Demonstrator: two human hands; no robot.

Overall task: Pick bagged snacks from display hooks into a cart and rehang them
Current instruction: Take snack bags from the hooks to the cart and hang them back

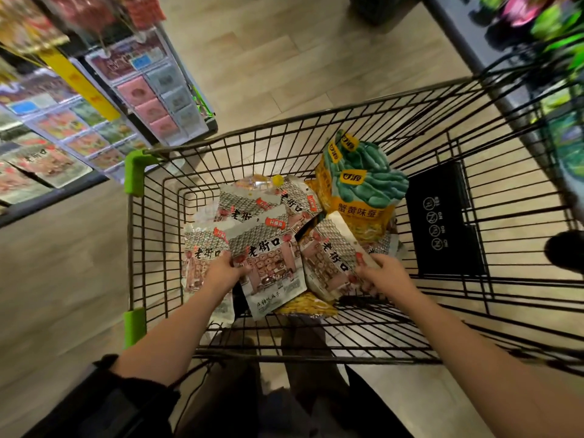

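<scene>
Inside the cart [148, 235], left hand [225, 270] grips the middle grey snack bag [268, 263]; right hand [384, 271] pinches the right-side bag [328, 257].

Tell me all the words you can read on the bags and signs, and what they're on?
"老街口": grey snack bag gripped by the left hand, and the bag in the right hand.
"蟹黄味": yellow and green bag.
"甘源": probably, on that bag's yellow tags.
Black cart panel: symbols only, text too small.
Shelf packets: blurred, unreadable.
</scene>
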